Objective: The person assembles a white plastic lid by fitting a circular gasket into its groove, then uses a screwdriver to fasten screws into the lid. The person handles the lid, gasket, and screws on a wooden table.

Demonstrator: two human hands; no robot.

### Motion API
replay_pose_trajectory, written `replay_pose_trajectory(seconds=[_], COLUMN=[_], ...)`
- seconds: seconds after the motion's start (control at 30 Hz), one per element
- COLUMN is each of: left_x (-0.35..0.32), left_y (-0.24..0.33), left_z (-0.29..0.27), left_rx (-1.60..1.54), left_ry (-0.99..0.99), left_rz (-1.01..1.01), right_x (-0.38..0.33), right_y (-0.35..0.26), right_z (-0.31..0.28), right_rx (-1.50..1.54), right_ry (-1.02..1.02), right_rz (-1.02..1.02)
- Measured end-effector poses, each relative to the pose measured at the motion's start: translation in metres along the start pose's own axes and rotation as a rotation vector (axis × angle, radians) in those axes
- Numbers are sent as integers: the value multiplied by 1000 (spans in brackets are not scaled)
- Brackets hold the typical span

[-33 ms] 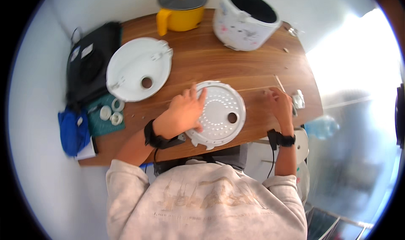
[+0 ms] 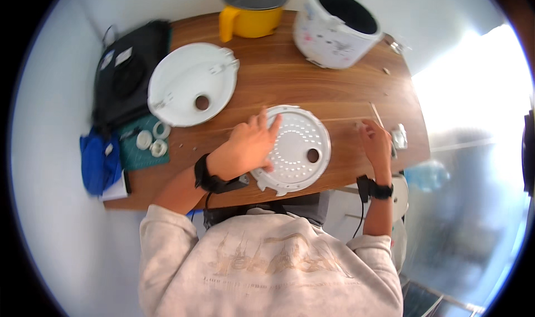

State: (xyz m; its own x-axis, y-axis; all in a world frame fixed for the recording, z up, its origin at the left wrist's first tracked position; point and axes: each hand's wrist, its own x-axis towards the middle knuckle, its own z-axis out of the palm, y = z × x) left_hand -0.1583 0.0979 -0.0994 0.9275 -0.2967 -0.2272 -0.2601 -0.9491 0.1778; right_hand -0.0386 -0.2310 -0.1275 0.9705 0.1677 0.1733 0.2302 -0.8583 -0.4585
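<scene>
A round white plate (image 2: pixel 295 141) with rows of small dimples and one dark round hole lies at the near edge of the table. My left hand (image 2: pixel 248 147) rests over its left side, fingers spread and thumb apart. To the right of the plate, my right hand (image 2: pixel 376 144) hovers over the wood with fingertips drawn together. Something small and pale may be at those fingertips; it is too small to name. Beyond my right hand lies a thin stick-like tool (image 2: pixel 377 114). Beside that hand sits a small crumpled white piece (image 2: pixel 399 137).
A white round lid (image 2: pixel 184 83) lies at the back left. Behind stand a yellow pot (image 2: pixel 253 22) and a white rice cooker body (image 2: pixel 329 38). At left are a black bag (image 2: pixel 131 74), a blue pouch (image 2: pixel 100 164) and white rings (image 2: pixel 159 147) on a green mat (image 2: pixel 131 155).
The whole view has shifted slightly, so the table things appear a little farther right. Both hands keep nearly the same pose and place by the plate.
</scene>
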Motion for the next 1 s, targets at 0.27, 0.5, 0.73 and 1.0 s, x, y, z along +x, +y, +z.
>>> replay_pose_trajectory(seconds=[0.27, 0.5, 0.73, 1.0], left_x=[-75, -153, -150, -118], left_y=[-29, -79, -67, -74], left_z=[8, 31, 44, 33], left_rx=[-221, -516, -671, -954], left_ry=[268, 502, 506, 666], left_rz=[-64, -665, -722, -659], right_x=[-34, -42, -51, -68], right_y=[-30, -38, -38, -48], right_z=[2, 7, 8, -1], right_rx=[139, 110, 96, 138], right_ry=[-194, -210, -252, -322], right_rz=[-90, -124, -104, -119])
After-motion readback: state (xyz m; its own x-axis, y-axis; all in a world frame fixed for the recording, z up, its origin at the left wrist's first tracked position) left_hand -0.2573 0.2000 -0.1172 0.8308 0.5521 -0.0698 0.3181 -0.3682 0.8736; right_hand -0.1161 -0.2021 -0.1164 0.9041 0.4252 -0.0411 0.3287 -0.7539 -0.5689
